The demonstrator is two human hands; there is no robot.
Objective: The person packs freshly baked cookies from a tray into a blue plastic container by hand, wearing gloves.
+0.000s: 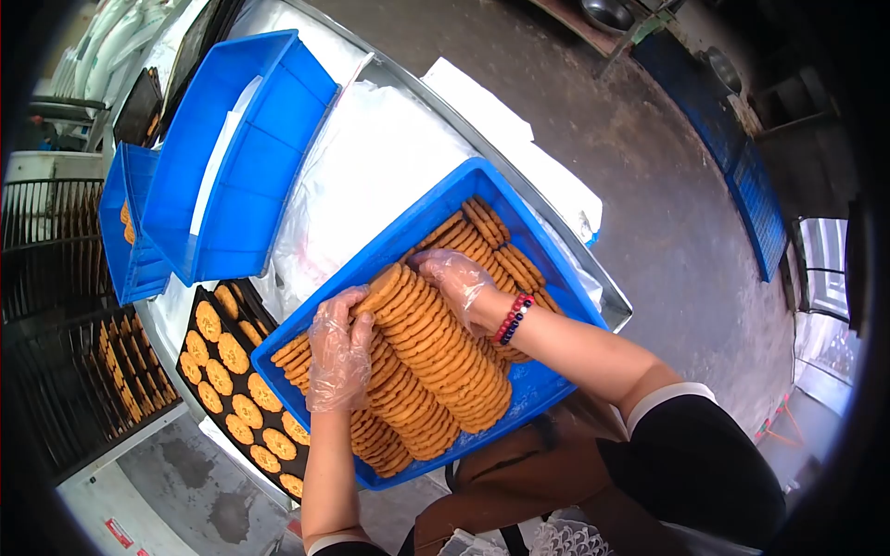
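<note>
A blue plastic crate [475, 176] holds long rows of round golden cookies [436, 347] standing on edge, pressed face to face. My left hand [338, 357], in a clear plastic glove, is closed against the left side of the raised middle row near its far end. On the other side of that row is my right hand [456, 283], gloved too, its fingers curled at the far end cookies. Some of its fingertips are hidden behind the row. A red and dark bead bracelet [514, 318] circles my right wrist.
Left of the crate lies a black baking tray [222, 422] with flat cookies. Another blue crate [287, 120] with a white sheet inside stands tilted at the back left, beside a smaller blue bin [139, 176]. A rack [130, 371] with loaded trays stands far left. White plastic sheeting [380, 139] covers the table.
</note>
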